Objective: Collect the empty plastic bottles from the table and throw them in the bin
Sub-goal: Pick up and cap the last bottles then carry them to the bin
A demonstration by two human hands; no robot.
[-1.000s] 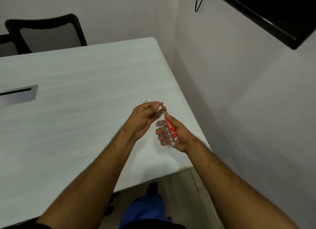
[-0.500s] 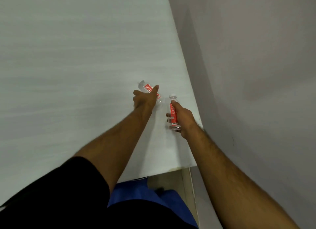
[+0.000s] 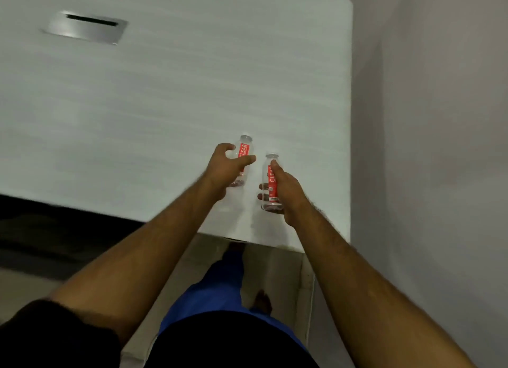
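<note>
A: Where do we find the two bottles?

B: Both sit just right of the frame's centre, near the lower right corner of the white bench (image 3: pixel 165 106). We see the left bottle (image 3: pixel 243 150) with its cap pointing toward the top of the frame and its red label facing us; the right bottle (image 3: pixel 270 186) lies just beside it, a little lower in the frame, also cap-up in the picture.

A: And our hands?

B: Our right hand (image 3: pixel 286 187) is wrapped around the right bottle, thumb along the red label and fingertips (image 3: pixel 262 187) showing on its left side. Our left hand (image 3: pixel 226 168) curls about the left bottle, thumb stretched across the front of it toward the right, fingers hooked over its left side. We cannot tell how firmly it presses; the grip looks loose.

A: Are the bottles standing or lifted?

B: We cannot tell. Each clear base appears low against the benchtop.

A: What else is in view?

B: A metal cable slot (image 3: pixel 85 28) in the upper left, a grey wall (image 3: pixel 439 147) down the right side, and blue trousers (image 3: pixel 220 293) at the bottom centre.
</note>
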